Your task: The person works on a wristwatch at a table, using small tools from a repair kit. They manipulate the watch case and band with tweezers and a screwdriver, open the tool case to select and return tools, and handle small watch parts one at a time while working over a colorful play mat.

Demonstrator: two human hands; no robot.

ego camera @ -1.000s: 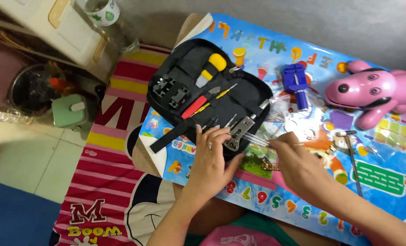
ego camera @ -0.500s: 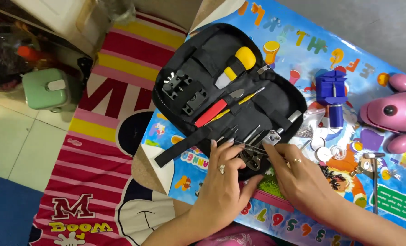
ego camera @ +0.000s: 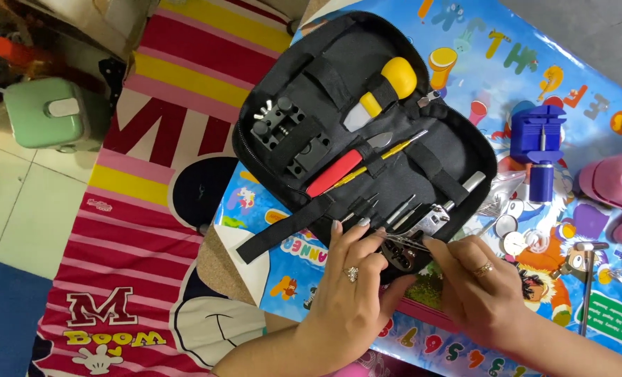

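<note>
Desk (ego camera: 604, 84), covered by a bright children's alphabet-and-number sheet; its right and lower edges are cut off by the frame.

Striped floor mat (ego camera: 136, 209), red, pink and yellow, to the left of the desk, with a pale green box (ego camera: 49, 112) beyond it on the tiles.

Black tool case (ego camera: 367, 132), zipped open and lying flat on the desk's left part, long axis running from upper left to lower right. Held under its elastic straps: a yellow-knobbed tool (ego camera: 384, 87), a red-handled tool (ego camera: 335, 172), a black pegged holder block (ego camera: 286, 132) and a row of thin metal picks.

Pink toy animal (ego camera: 621, 185), at the right edge, partly out of view.

Blue press tool (ego camera: 540, 143), upright on the desk just right of the case.

Left hand (ego camera: 349, 286), ring on one finger, resting on the case's lower edge; fingers (ego camera: 360, 230) pinched together on the left end of the thin metal tool.

Right hand (ego camera: 482, 286), also ringed, just right of the case's corner; fingers (ego camera: 440, 248) closed on the tool's other end.

Thin metal tool (ego camera: 403, 241), slim and silvery, at the case's lower right corner between both hands, long axis nearly level, left to right. Its ends are hidden by fingertips, so its kind and tip direction cannot be made out.
</note>
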